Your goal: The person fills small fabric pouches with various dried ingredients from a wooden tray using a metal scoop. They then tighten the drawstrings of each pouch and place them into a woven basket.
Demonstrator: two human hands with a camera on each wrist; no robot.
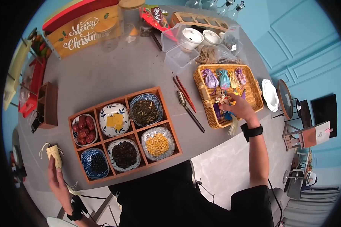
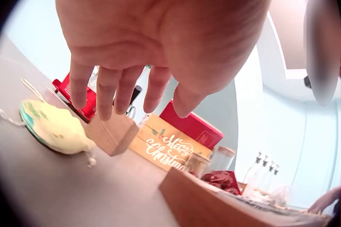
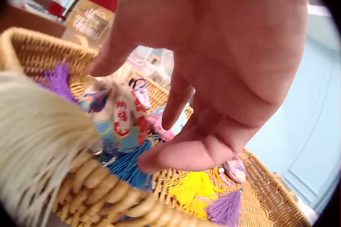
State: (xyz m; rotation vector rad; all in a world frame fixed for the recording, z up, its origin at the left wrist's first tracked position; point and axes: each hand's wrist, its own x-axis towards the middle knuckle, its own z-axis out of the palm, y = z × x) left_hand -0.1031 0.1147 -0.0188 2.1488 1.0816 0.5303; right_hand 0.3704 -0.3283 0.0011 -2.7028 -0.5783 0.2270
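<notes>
A cream drawstring pouch [image 1: 54,154] [image 2: 56,126] lies on the grey table at the left. My left hand [image 1: 57,181] [image 2: 160,30] is beside it, fingers extended and holding nothing; the left wrist view shows a gap to the pouch. Over the front of the wicker basket [image 1: 258,92] [image 3: 106,200], my right hand [image 1: 240,108] [image 3: 213,62] has its fingers spread around a patterned sachet [image 1: 222,99] [image 3: 121,115] with red characters, without a visible grip. A blue tassel [image 3: 130,166] lies by one fingertip. Small purple, blue and yellow pouches [image 1: 224,80] fill the basket's back.
A divided wooden box [image 1: 132,133] with dishes of dates, beans, corn and dried ingredients stands between the hands. A spoon [image 1: 191,113] and red sticks [image 1: 185,92] lie left of the basket. Clear plastic containers [image 1: 178,56] stand behind; a wooden holder [image 1: 49,106] is at far left.
</notes>
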